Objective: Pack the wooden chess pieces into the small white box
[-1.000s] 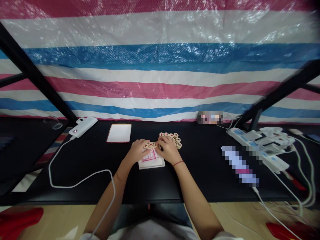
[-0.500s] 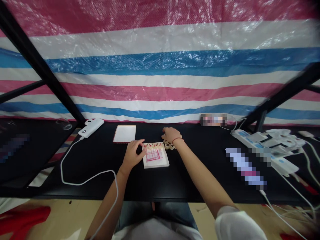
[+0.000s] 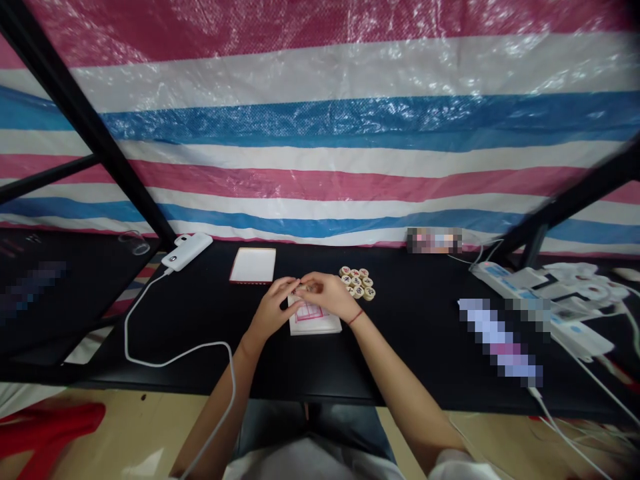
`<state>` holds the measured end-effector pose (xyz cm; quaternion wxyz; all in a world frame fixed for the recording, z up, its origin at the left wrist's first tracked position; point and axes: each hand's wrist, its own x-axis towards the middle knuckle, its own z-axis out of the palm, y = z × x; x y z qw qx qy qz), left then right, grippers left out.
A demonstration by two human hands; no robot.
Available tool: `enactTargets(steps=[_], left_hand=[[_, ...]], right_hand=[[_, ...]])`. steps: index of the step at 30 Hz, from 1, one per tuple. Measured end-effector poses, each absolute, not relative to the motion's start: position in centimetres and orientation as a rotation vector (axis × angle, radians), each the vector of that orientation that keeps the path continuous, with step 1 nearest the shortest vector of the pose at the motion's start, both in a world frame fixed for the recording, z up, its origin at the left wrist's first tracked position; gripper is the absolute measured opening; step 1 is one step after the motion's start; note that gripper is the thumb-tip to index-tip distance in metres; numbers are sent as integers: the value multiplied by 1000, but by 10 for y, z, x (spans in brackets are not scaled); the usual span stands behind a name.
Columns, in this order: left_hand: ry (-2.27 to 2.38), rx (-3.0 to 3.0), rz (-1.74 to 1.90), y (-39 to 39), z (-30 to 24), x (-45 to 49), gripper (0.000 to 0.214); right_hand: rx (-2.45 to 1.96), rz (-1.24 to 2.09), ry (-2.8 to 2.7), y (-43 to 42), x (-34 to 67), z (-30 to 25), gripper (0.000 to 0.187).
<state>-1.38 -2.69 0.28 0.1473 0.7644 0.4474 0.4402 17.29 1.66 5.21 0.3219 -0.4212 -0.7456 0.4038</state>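
Note:
A shallow white box (image 3: 316, 327) with a red grid drawn on the sheet inside lies in front of me. My left hand (image 3: 273, 310) is at its upper left corner, thumb and fingers apart and touching the edge. Over the box's far side is my right hand (image 3: 330, 297), its fingers curled round a round Chinese chess piece that is mostly hidden. The row of pieces at the far end of the box is largely covered by both hands. Just right of the right hand stand several stacked Chinese chess pieces (image 3: 357, 281) with red or dark characters.
The box's lid (image 3: 253, 265) lies inside-up at the back left. A white charging device (image 3: 187, 252) trails a cable on the left. At the right are a phone-like blurred object (image 3: 500, 343) and a power strip (image 3: 545, 310) with chargers. Striped sheeting (image 3: 320, 167) hangs behind.
My right hand has moved from the loose pieces left and toward me, over the box, uncovering the stacks. My left hand stays by the box's corner. The view has shifted slightly.

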Motion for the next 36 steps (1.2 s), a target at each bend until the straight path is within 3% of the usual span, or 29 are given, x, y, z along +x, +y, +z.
enactTargets(steps=[7, 11, 23, 36], left_hand=[[1422, 2171, 1125, -30, 9, -12, 21], [1466, 2196, 999, -30, 12, -11, 19], [1527, 2252, 839, -28, 8, -14, 24], [1581, 2248, 824, -28, 4, -15, 5]], right_hand=[[-1091, 1131, -1672, 16, 179, 28, 37], [-1105, 1119, -1538, 20, 190, 23, 37], [-1076, 1146, -1662, 10, 191, 27, 30], [-964, 1064, -1819, 4, 186, 22, 18]])
